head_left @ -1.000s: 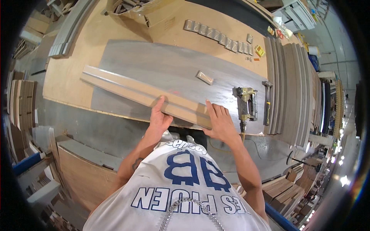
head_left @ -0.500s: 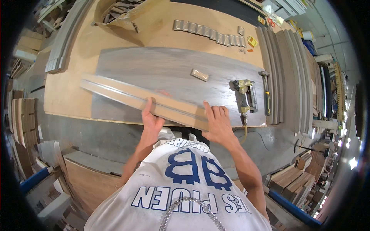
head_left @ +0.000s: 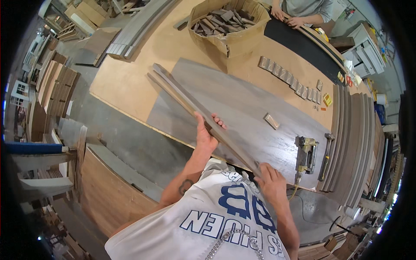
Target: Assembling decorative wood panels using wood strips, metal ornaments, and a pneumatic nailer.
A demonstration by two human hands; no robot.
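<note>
A long grey-brown wooden trim piece (head_left: pixel 185 97), made of two parallel strips, slants across my front from far left to near right, over the table. My left hand (head_left: pixel 207 135) is wrapped round its middle, thumb on the near side and fingertips showing on the far side. At its near end my right hand (head_left: pixel 272 183) is closed on it. Beneath lies a wide grey wooden panel (head_left: pixel 247 104). On the panel are a small block (head_left: pixel 272 121), a nail gun (head_left: pixel 306 155) and a hammer (head_left: pixel 326 158) with a yellow-and-black handle.
A cardboard box (head_left: pixel 216 48) of wood offcuts stands at the far side. A row of small blocks (head_left: pixel 289 78) lies beyond the panel. Boards are stacked at right (head_left: pixel 353 143) and far left (head_left: pixel 132 37). Across the table, a co-worker's hands (head_left: pixel 295 21) hold a long strip.
The trim piece has been tipped from its pale face to its grey-brown side and slants more steeply. My view has turned left, bringing the box and co-worker into sight.
</note>
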